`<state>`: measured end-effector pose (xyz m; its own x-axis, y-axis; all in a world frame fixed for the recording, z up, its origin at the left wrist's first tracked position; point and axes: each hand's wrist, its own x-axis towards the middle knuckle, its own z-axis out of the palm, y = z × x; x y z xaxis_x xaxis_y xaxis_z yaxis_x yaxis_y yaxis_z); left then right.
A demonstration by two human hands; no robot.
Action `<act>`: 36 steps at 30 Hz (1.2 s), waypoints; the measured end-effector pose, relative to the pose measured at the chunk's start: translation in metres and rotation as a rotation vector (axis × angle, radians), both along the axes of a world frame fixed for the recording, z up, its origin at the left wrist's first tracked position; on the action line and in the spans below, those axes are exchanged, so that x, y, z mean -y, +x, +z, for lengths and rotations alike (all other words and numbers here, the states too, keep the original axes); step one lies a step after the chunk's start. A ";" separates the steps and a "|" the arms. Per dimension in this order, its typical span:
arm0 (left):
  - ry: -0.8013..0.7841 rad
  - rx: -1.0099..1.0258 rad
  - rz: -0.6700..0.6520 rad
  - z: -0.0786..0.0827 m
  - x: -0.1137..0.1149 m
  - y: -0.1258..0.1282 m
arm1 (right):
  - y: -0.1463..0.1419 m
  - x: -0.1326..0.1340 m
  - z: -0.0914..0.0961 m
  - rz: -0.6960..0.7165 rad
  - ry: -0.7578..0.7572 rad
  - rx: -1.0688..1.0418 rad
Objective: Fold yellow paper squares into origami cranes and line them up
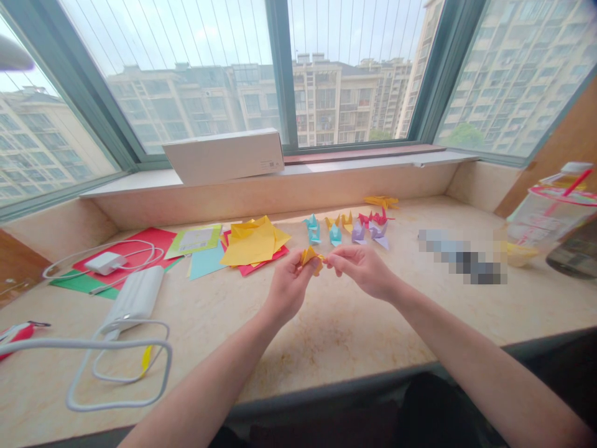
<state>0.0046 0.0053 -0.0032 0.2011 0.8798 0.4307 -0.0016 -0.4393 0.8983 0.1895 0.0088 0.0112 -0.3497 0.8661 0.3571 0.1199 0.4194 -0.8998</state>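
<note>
In the head view, held just above the desk [326, 354] with both hands nearly closed: one yellow folded paper [306, 254], pinched at the body by the left hand [286, 283] and at a thin tip by the right hand [364, 267]. Gripped so, presumably, to steady the body while working the tip. Lined up beyond, likely to be out of the way: three blue cranes [335, 236], two yellow cranes [347, 223], two purple cranes [379, 236], apparently two red cranes [382, 216]. Stacked leftward, probably for easy reach: yellow sheets [252, 244], too overlapped to count.
</note>
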 end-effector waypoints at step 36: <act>0.007 -0.017 0.050 0.004 0.003 0.002 | -0.003 0.004 -0.005 -0.183 0.459 0.136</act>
<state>0.0064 0.0021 0.0004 0.1638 0.8860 0.4337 0.0358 -0.4447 0.8949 0.1865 0.0047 0.0065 -0.2769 0.6823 0.6766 0.3318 0.7287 -0.5991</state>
